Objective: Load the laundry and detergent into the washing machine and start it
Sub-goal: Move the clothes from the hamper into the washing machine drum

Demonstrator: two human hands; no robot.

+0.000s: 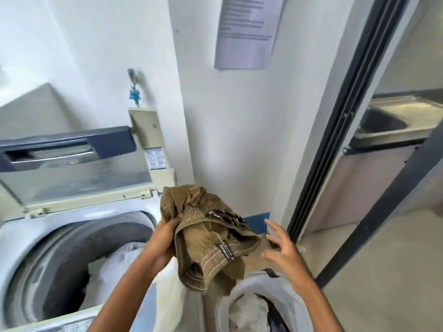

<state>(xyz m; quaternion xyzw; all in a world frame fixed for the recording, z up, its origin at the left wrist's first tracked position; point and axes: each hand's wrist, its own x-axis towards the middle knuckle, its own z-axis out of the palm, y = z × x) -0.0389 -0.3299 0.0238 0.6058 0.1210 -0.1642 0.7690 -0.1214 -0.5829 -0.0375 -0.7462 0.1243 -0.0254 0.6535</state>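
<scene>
A top-loading washing machine (21, 238) fills the lower left, its lid (72, 168) raised against the wall. White laundry (110, 267) lies inside the drum. My left hand (163, 238) grips a bunched olive-brown garment (206, 245) just right of the drum opening, above the machine's edge. To the right of the garment my right hand (280, 248) hovers with its fingers spread, holding nothing. Below the garment a pale laundry basket (285, 291) holds more clothes.
A white wall with a paper notice (247, 32) rises behind. A tap with a blue tag (134, 92) sticks out above the machine. A dark sliding-door frame (335, 130) stands at the right, with a steel sink (393, 123) beyond it. Something blue (257, 221) lies behind the garment.
</scene>
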